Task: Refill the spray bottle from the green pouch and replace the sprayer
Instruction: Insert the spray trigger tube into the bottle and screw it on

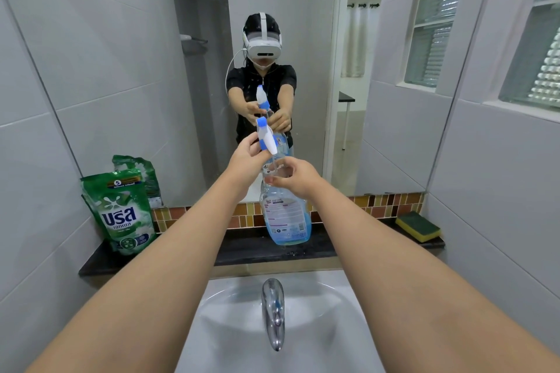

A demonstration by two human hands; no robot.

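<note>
A clear spray bottle (285,218) with blue liquid low in it stands on the dark ledge (242,248) in front of the mirror. My right hand (295,179) grips its neck. My left hand (247,157) pinches the white and blue sprayer head (266,135), held tilted just above the bottle's mouth, its thin tube reaching down towards the neck. The green pouch (122,212) stands upright at the ledge's left end, apart from both hands.
A yellow and green sponge (418,225) lies at the ledge's right end. Below the ledge sits a white basin (327,306) with a chrome tap (273,312). The mirror (136,70) behind reflects a person, the bottle and the pouch. Grey tiled walls close in both sides.
</note>
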